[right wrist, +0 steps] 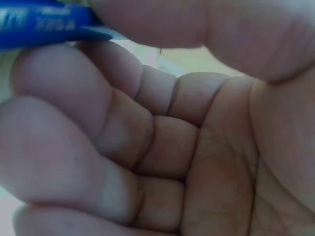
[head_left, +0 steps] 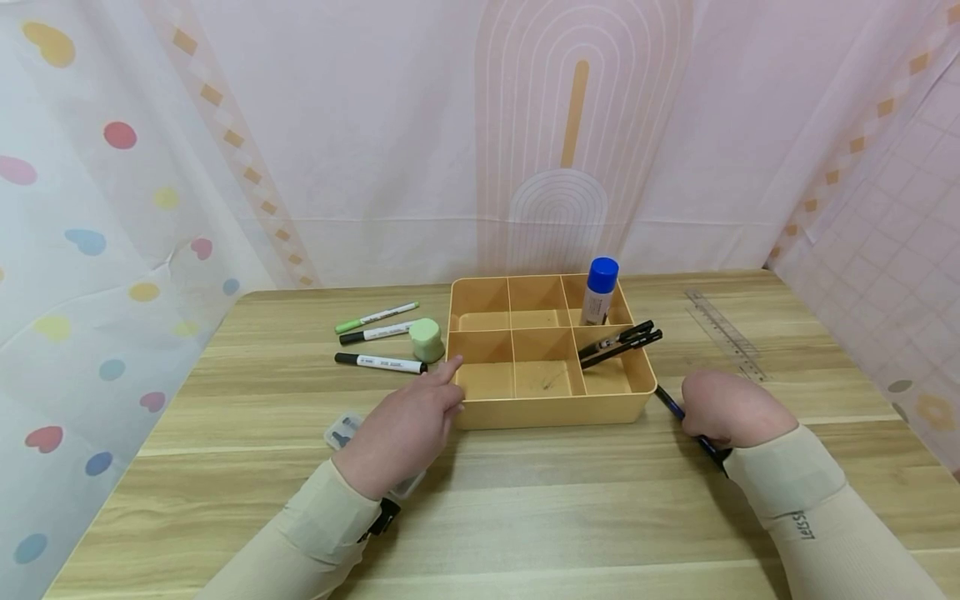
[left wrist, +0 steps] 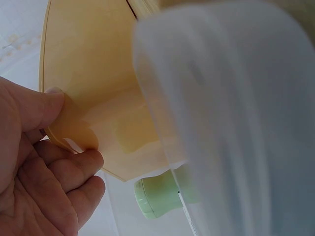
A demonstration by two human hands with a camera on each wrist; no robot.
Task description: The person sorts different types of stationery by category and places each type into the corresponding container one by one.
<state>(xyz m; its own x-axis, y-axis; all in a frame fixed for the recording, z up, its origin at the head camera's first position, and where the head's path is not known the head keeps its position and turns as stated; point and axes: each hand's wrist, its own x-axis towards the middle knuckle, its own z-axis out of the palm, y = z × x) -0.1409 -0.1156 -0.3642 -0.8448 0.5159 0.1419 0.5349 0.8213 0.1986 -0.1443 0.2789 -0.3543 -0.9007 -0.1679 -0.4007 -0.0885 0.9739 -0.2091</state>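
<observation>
My left hand (head_left: 405, 433) holds the near-left corner of a yellow six-compartment organizer (head_left: 555, 412); in the left wrist view the thumb and curled fingers pinch its rim. To the right of the organizer, my right hand (head_left: 738, 408) grips a dark blue pen (head_left: 670, 402) low over the table. Blue barrel and white lettering of the pen (right wrist: 44, 24) show between thumb and fingers in the right wrist view. Inside the organizer, a glue stick (head_left: 598, 292) with a blue cap stands in the back-right compartment. Black pens (head_left: 622, 343) lean in the front-right one.
Left of the organizer lie two black-capped markers (head_left: 382, 363), a slim green pen (head_left: 375, 317) and a waisted light green piece (head_left: 427, 339). A clear case (head_left: 341, 429) is partly hidden under my left arm. A transparent ruler (head_left: 723, 333) lies at the right.
</observation>
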